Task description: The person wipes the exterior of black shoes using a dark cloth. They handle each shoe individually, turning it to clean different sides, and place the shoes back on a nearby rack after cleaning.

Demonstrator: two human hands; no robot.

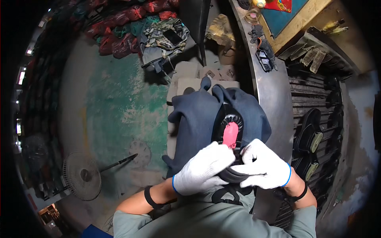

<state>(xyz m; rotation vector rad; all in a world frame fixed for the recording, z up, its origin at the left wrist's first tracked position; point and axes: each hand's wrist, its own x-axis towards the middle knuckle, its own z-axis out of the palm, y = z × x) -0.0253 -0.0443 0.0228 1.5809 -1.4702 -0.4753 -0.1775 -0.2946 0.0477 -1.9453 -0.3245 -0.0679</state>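
Closest in, a black sandal (232,131) with a pink pad on its sole is gripped at its near end by both knit-gloved hands: the left hand (202,168) is wrapped over its left edge, the right hand (265,164) is clamped on its right edge. It is held over a dark blue cloth (194,119) draped across the lap. Just right, a curved grey metal worktop (274,95) is seen; open green, worn concrete floor (115,103) is left free, with a fan (81,174) lying on it.
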